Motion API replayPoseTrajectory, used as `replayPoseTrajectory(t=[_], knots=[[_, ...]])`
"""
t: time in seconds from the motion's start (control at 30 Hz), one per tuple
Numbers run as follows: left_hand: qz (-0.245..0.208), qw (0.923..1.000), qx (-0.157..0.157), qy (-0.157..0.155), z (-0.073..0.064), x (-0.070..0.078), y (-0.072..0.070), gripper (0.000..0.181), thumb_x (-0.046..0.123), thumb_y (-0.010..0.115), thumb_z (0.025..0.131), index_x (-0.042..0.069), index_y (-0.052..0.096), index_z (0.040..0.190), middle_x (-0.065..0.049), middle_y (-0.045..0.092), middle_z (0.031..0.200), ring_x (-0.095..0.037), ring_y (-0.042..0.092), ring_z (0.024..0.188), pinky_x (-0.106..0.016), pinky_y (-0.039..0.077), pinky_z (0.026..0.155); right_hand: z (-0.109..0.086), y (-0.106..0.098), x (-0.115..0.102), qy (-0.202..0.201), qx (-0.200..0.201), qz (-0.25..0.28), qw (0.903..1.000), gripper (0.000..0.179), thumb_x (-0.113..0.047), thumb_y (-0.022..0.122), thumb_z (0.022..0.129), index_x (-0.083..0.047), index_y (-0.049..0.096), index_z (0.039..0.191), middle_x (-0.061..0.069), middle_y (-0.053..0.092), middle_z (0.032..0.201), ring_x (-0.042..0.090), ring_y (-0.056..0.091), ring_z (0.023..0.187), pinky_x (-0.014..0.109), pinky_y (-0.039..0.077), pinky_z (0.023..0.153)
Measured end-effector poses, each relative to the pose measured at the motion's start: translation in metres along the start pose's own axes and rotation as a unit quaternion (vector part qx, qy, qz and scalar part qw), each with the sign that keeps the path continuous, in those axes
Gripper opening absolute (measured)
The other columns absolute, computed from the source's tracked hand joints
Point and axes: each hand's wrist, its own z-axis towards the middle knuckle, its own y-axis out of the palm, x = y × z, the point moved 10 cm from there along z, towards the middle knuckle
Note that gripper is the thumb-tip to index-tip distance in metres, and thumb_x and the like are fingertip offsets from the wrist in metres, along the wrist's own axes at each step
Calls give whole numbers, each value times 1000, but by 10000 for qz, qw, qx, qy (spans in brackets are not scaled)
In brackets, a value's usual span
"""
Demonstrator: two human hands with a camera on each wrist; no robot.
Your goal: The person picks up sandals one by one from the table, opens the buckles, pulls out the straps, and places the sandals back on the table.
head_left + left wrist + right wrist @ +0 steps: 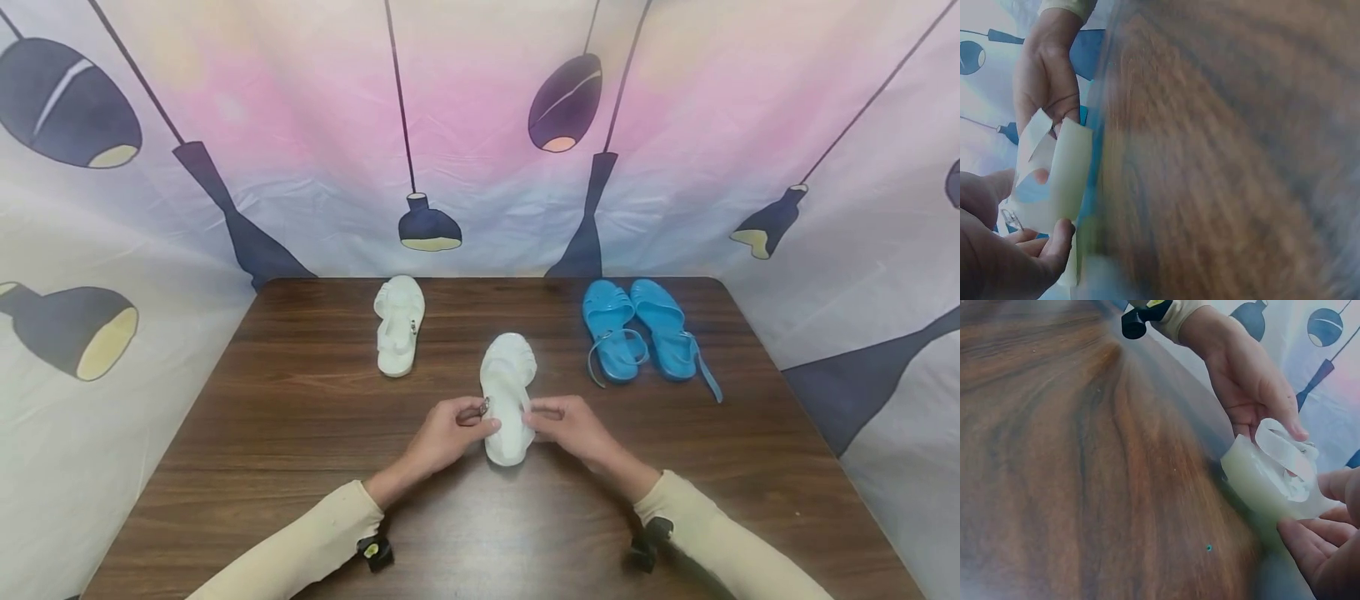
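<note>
Item 1: white sandal (507, 392), one, at the near-centre of the tabletop, taken here as the clock's hub; toe to 12 o'clock, heel to 6. Moulded strapped upper; small metal buckle (484, 407) on its 9 o'clock edge. Whether the sole touches the table cannot be told.

Item 2: left hand (441, 435), at 8 o'clock, meeting the sandal's side. Thumb and fingers bent in a narrow pinch on the rear part, beside the buckle.

Item 3: right hand (576, 428), at 4 o'clock, opposite. Thumb and fingertips likewise nearly closed together, pinching the sandal's rear side.

Item 4: second white sandal (397, 321), at 10 o'clock, well apart; toe to 12, buckle on its 3 o'clock side.

Item 5: blue sandals, a pair, at 2 o'clock, toes toward the far edge. The inner blue sandal (609, 312) has its strap looped over the heel; the outer blue sandal (660, 310), just beside it, has a strap trailing to 5 o'clock.

Item 6: table (300, 433), dark wood grain, beneath all.

Item 7: cream sleeves (300, 542), two, with dark devices (376, 552) at the wrists.

Item 8: backdrop (315, 100), pastel, printed with hanging lamps, beyond the table from 10 through 2 o'clock.
</note>
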Motion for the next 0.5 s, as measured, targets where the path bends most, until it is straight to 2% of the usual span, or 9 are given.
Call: replayPoseTrajectory(t=[0.23,0.37,0.5], knots=[[88,9989,445,-93,-1,5,-20,38,23,79,92,1,70,122,-13,75,112,-25,72,105,-35,60,86,12,4,-16,-220,108,61,9997,39,-15,72,96,6,66,128,23,70,123,30,71,109,39,60,85],[44,9979,643,-44,4,11,-34,40,22,78,92,1,69,124,-15,74,117,-29,71,108,-37,59,88,26,5,-28,-434,216,82,9988,39,-14,73,96,7,66,128,23,70,123,30,72,108,40,61,83],[-183,9953,956,-17,13,13,-47,42,22,76,94,-1,67,127,-19,72,122,-32,69,113,-42,57,94,41,6,-42,-626,276,84,9976,39,-15,73,96,6,66,128,23,70,122,30,72,107,41,61,83]])
